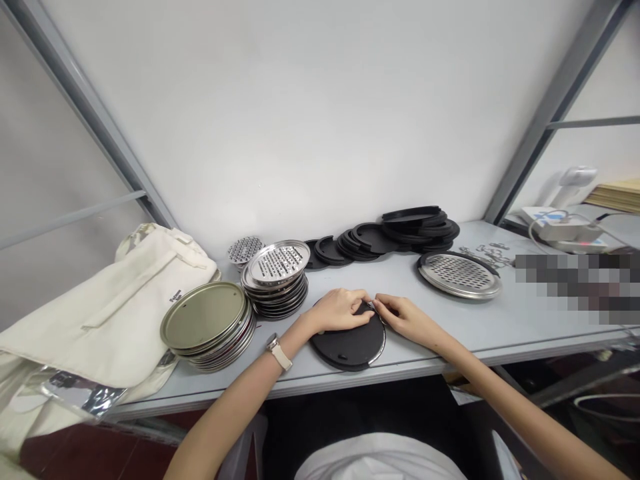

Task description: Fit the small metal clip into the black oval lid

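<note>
A black round disc (345, 343) with a shiny strip along its right edge lies flat near the table's front. My left hand (341, 310) rests over its upper part, thumb and index finger bent together at the far right rim. My right hand (404, 321) is closed in a pinch at the same rim, its fingertips close to the left ones. A small bright bit shows between the two hands, too small to name. Part of the disc is hidden under my left hand.
Left stand a stack of round plates (205, 317), a stack of metal grater discs (279, 262) and a cream bag (125, 300). Black rings (370, 239) line the wall. To the right lie a black-rimmed grater disc (460, 273), small metal clips (493, 253) and a white device (555, 223).
</note>
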{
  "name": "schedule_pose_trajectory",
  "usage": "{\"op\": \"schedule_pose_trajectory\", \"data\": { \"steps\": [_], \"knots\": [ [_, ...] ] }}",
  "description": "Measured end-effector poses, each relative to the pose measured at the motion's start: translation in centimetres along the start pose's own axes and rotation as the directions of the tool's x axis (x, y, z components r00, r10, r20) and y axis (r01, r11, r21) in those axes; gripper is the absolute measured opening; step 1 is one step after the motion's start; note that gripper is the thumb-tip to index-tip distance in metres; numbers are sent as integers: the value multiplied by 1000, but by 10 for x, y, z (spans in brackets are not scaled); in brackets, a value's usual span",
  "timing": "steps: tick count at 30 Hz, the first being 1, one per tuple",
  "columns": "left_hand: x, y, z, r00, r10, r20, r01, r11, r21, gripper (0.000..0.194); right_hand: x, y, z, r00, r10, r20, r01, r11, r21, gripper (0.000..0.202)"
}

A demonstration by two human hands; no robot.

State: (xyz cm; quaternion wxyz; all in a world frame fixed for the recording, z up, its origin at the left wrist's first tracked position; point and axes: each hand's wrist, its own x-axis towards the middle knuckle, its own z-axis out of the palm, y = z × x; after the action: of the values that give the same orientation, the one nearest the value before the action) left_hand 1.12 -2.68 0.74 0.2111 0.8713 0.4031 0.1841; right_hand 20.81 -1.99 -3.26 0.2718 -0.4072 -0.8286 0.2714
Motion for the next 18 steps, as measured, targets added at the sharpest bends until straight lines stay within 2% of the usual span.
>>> {"op": "schedule_pose_trajectory", "data": {
  "steps": [9, 18],
  "knots": [
    [-1, -2, 2, 999, 30, -28, -30, 1000, 0, 17, 0, 1, -1, 1000, -17, 11, 17, 1000, 1, 33],
    [-1, 0, 1, 1000, 7, -12, -7, 1000, 24, 20, 0, 2, 0, 1000, -17, 6, 17, 1000, -3, 33]
  ]
}}
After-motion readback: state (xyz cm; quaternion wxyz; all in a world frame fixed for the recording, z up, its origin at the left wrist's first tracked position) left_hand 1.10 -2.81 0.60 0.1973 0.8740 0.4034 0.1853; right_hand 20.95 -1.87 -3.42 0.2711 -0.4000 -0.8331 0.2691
